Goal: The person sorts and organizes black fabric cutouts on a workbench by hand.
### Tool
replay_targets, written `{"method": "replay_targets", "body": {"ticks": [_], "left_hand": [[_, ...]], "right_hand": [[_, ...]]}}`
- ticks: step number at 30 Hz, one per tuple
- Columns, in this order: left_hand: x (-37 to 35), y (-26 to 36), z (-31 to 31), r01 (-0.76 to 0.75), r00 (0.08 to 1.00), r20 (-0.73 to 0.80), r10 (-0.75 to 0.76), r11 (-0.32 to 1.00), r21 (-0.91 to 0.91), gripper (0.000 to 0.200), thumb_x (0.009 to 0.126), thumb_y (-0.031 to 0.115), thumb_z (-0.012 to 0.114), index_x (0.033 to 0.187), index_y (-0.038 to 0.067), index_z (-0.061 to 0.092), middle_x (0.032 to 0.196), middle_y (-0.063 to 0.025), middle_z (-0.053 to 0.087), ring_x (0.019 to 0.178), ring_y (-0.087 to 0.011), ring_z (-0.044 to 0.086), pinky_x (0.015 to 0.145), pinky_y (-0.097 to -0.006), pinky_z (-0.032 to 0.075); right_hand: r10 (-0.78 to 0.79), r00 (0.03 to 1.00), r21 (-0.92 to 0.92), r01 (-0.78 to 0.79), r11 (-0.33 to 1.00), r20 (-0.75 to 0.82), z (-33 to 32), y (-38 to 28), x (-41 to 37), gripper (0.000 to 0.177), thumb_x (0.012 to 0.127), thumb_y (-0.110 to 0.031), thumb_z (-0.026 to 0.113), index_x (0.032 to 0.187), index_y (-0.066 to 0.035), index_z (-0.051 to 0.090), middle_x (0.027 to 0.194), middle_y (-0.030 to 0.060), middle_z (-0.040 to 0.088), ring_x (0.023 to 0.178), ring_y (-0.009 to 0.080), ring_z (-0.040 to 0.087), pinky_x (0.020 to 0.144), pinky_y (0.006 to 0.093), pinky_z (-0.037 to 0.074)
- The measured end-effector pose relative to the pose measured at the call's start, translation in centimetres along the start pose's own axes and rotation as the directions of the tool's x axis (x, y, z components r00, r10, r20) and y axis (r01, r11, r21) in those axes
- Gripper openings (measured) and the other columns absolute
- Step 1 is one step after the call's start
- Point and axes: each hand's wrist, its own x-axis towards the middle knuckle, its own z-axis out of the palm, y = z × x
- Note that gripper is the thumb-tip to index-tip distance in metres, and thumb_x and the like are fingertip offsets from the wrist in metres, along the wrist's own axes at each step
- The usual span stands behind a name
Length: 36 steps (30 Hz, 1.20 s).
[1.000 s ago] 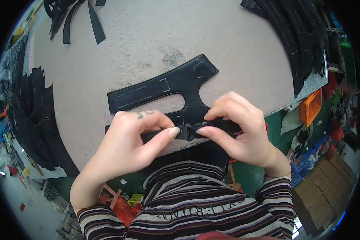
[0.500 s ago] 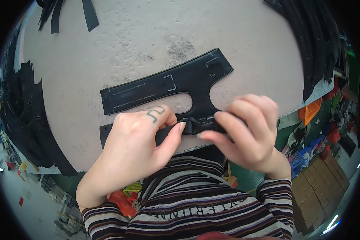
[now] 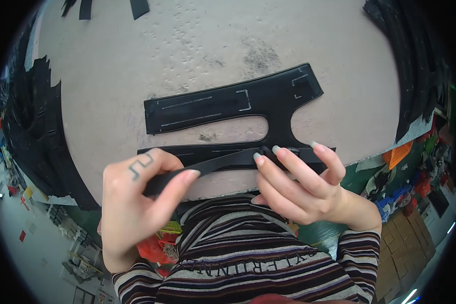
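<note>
Narrow black strap (image 3: 218,163) lies at the near edge of the scuffed beige tabletop (image 3: 137,61). Its long axis runs low-left to high-right, w/ one hand at each end.

Left hand (image 3: 137,197) is at the low end, just off the tabletop edge. Thumb & forefinger are pressed together, pinching the strap, w/ the back of the hand up.

Right hand (image 3: 299,187) is at the high end. Fingers (image 3: 276,152) are stretched out almost straight and slightly fanned, tips pressing down where the strap crosses the cut piece. No pinch visible there. So the free length of strap lies btwn the two hands, to the right of the left hand and to the left of the right-hand fingertips. The right hand is the nearer one to the overlap.

Flat black forked cut piece, leather-like (image 3: 228,104), lies directly beyond the hands. It has two long arms pointing left, joined at the right, w/ pale guide lines & corner marks on top. The strap touches its nearer arm.

The strap looks thin, matte & flexible. It is partly hidden under the right fingers, so any fitting there can't be made out.

Stacks of black cut pieces (image 3: 35,131) sit at the left, w/ more (image 3: 415,66) at the right.
</note>
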Motion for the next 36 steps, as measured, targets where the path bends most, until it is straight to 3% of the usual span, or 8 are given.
{"method": "replay_targets", "body": {"ticks": [11, 15, 19, 22, 25, 28, 33, 36], "left_hand": [[0.7, -2.2, 0.8, -0.001, 1.0, -0.024, -0.001, 0.997, -0.072, 0.019, 0.081, 0.006, 0.08, 0.074, -0.003, 0.065, 0.062, -0.0075, 0.061, 0.055, -0.0137, 0.057, 0.054, -0.027, 0.041], [-0.7, -2.1, 1.1, -0.076, 0.981, -0.152, 0.119, 0.963, 0.26, 0.022, 0.078, 0.007, 0.084, 0.076, -0.001, 0.065, 0.061, -0.004, 0.059, 0.053, -0.0116, 0.055, 0.051, -0.0271, 0.039], [-4.2, -2.1, -0.2, 0.211, 0.939, -0.288, -0.187, 0.976, 0.055, 0.018, 0.082, 0.004, 0.084, 0.08, 0.001, 0.067, 0.064, -0.0016, 0.062, 0.052, -0.0071, 0.056, 0.049, -0.0226, 0.041], [-4.8, -4.9, 0.6, 0.224, 0.911, -0.301, -0.283, 0.951, -0.214, 0.017, 0.084, 0.003, 0.082, 0.079, 0.0, 0.067, 0.063, 0.0, 0.061, 0.051, -0.0045, 0.053, 0.048, -0.0205, 0.038], [-4.2, -5.9, 0.1, 0.256, 0.92, -0.206, -0.333, 0.91, -0.326, 0.017, 0.086, 0.004, 0.08, 0.078, -0.001, 0.066, 0.061, 0.0029, 0.058, 0.053, -0.0015, 0.049, 0.048, -0.019, 0.035], [-3.6, -6.0, -0.5, 0.276, 0.93, -0.144, -0.338, 0.901, -0.336, 0.02, 0.087, 0.005, 0.08, 0.076, -0.001, 0.065, 0.059, 0.0035, 0.056, 0.053, -0.0008, 0.047, 0.047, -0.0195, 0.034], [-3.8, -5.8, -1.0, 0.209, 0.966, -0.157, -0.206, 0.978, 0.001, 0.027, 0.085, 0.012, 0.085, 0.076, 0.001, 0.062, 0.067, 0.0009, 0.061, 0.05, -0.0053, 0.046, 0.046, -0.0207, 0.035], [-6.7, -6.2, -0.5, 0.154, 0.918, -0.394, -0.034, 0.948, 0.278, 0.034, 0.08, 0.017, 0.09, 0.093, 0.005, 0.062, 0.082, -0.0009, 0.068, 0.063, -0.0142, 0.056, 0.052, -0.0252, 0.043]], "right_hand": [[-0.011, 0.99, -0.108, 0.027, 0.994, 0.14, -0.1, -1.0, 1.1, 0.035, 0.097, -0.035, 0.059, 0.126, -0.023, 0.075, 0.103, -0.0075, 0.062, 0.111, 0.0076, 0.059, 0.107, 0.0539, 0.033], [-0.111, 0.972, -0.218, 0.157, 0.963, 0.209, 0.5, -1.4, 3.2, 0.047, 0.089, -0.031, 0.06, 0.133, -0.022, 0.071, 0.097, -0.006, 0.055, 0.111, 0.0065, 0.058, 0.099, 0.0549, 0.031], [-0.269, 0.916, -0.231, 0.343, 0.91, 0.297, -0.4, -0.9, 5.0, 0.055, 0.077, -0.025, 0.061, 0.13, -0.017, 0.074, 0.098, -0.0046, 0.053, 0.101, 0.0079, 0.056, 0.09, 0.0496, 0.033], [-0.414, 0.825, 0.071, 0.421, 0.904, 0.385, -0.3, 0.1, 6.7, 0.054, 0.079, -0.018, 0.065, 0.129, 0.003, 0.07, 0.098, 0.0034, 0.053, 0.086, 0.0144, 0.054, 0.074, 0.0284, 0.044], [-0.378, 0.832, 0.243, 0.3, 0.922, 0.407, 0.1, 0.4, 7.0, 0.053, 0.092, -0.029, 0.067, 0.133, 0.005, 0.066, 0.1, 0.0044, 0.053, 0.084, 0.0149, 0.054, 0.072, 0.0277, 0.047], [-0.361, 0.816, 0.276, 0.257, 0.926, 0.452, -0.1, 0.3, 7.6, 0.058, 0.091, -0.031, 0.069, 0.136, 0.005, 0.064, 0.101, 0.0047, 0.053, 0.086, 0.0147, 0.055, 0.072, 0.0276, 0.047], [-0.285, 0.796, 0.152, 0.241, 0.959, 0.535, 0.8, -1.9, 9.3, 0.069, 0.086, -0.048, 0.066, 0.149, -0.02, 0.058, 0.077, -0.0009, 0.037, 0.069, 0.0157, 0.043, 0.07, 0.0317, 0.041], [-0.26, 0.797, 0.052, 0.278, 0.959, 0.545, 1.5, -2.9, 9.9, 0.072, 0.083, -0.05, 0.066, 0.152, -0.033, 0.054, 0.074, -0.0011, 0.033, 0.065, 0.0152, 0.041, 0.072, 0.0351, 0.039]]}}
